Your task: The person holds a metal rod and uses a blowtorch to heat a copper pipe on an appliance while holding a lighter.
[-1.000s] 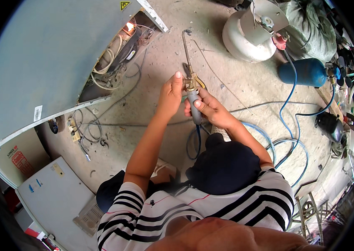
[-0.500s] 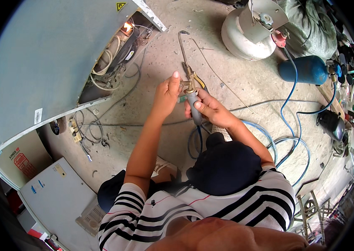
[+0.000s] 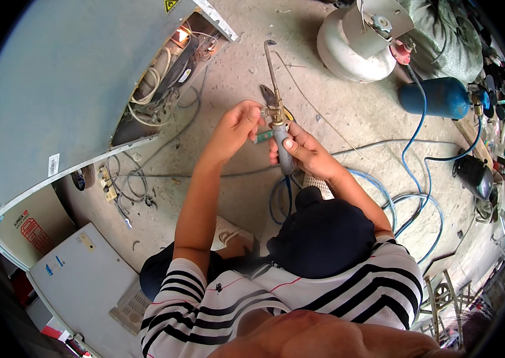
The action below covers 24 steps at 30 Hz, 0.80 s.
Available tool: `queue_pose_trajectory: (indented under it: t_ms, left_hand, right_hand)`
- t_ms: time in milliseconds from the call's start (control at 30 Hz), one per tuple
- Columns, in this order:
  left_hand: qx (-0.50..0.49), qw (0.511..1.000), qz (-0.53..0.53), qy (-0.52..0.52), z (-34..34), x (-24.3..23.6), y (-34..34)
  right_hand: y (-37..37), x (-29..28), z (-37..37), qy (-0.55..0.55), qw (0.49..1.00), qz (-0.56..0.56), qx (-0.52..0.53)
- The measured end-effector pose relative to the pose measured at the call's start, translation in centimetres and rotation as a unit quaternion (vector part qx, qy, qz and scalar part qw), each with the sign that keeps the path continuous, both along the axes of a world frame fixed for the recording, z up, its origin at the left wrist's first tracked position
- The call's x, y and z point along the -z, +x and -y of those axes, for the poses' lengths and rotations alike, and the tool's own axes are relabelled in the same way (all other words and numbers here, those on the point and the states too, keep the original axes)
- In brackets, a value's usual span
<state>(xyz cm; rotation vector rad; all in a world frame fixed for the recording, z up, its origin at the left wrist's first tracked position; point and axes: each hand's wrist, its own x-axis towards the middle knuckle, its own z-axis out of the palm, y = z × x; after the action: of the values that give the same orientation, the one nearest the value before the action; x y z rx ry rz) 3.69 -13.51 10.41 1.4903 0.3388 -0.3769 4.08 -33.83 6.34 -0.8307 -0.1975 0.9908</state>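
A gas welding torch (image 3: 284,152) with a grey handle, brass valves and a long thin bent tip points away from me. My right hand (image 3: 309,154) is wrapped around its handle. At the brass valve on the torch's left side, the thumb and fingers of my left hand (image 3: 234,132) pinch the valve knob (image 3: 264,111). Pliers (image 3: 268,94) with yellow and black handles lie partly hidden behind the torch. A small green object (image 3: 263,137) shows between my hands; its kind is unclear. No flame is visible at the tip.
At the left, a large grey appliance cabinet (image 3: 73,77) exposes a compressor (image 3: 176,74) and tubing, with an orange glow inside. A white gas cylinder (image 3: 348,51) and blue cylinder (image 3: 434,98) stand and lie at right. Blue hoses (image 3: 422,155) and a thin rod (image 3: 315,113) cross the floor.
The torch has swung slightly to the right, and its tip is a little farther away. My left thumb has lowered toward the valve knob. More of the pliers' jaws now shows.
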Motion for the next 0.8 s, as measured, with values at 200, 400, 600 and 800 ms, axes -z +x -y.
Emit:
queue_pose_trajectory:
  t_ms: [200, 400, 600, 800]
  left_hand:
    - [0.038, 0.998, -0.048, 0.002, -0.1, 0.6, -0.1]
    - [0.048, 0.996, -0.057, -0.050, -0.2, -0.1, 0.1]
    - [0.052, 0.996, -0.036, -0.064, -0.8, -0.3, 0.3]
    - [0.065, 0.992, -0.008, -0.110, -1.9, 1.9, 0.1]
  right_hand:
    - [-0.2, 0.6, 0.3, 0.002, 1.000, -0.003, -0.003]
    - [0.3, 0.1, 0.4, -0.011, 1.000, 0.000, -0.019]
    - [0.5, 0.1, 0.1, -0.013, 0.998, 0.047, -0.035]
    - [1.8, 0.8, -0.4, -0.018, 0.998, 0.008, -0.068]
